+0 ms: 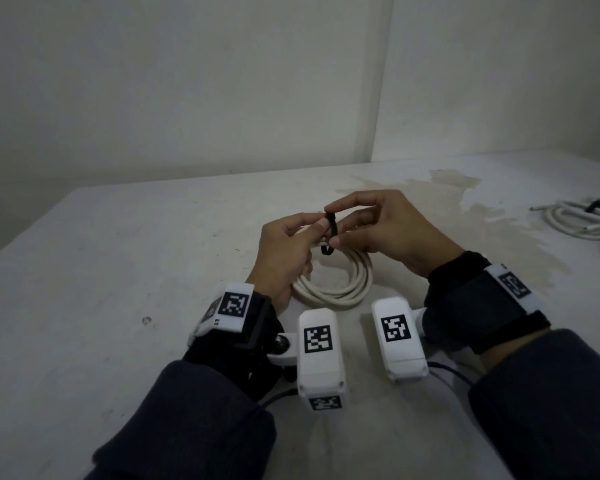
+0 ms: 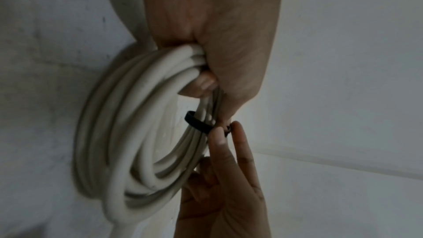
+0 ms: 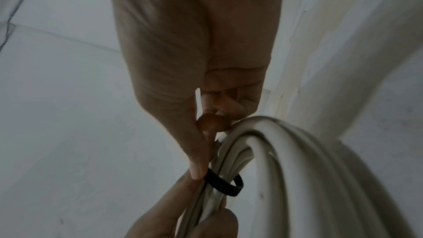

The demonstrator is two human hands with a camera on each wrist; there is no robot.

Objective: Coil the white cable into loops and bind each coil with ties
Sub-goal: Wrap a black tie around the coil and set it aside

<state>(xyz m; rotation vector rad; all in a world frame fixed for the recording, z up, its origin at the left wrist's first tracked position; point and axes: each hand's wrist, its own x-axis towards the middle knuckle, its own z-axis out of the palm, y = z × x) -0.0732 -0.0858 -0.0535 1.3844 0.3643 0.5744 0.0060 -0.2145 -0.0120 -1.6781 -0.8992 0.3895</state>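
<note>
A white cable coil of several loops is lifted at its far side above the white table, its near side resting on it. My left hand grips the bundled strands in its fist. A black tie is looped around the bundle just beside that fist. My right hand pinches the tie between thumb and forefinger at the top of the bundle. The tie shows as a loose band around the strands, and the tie stands a little away from the cable on one side.
Another white coil with a black tie on it lies at the table's far right edge. A pale stain spreads over the table behind my right hand. Walls meet in a corner behind the table.
</note>
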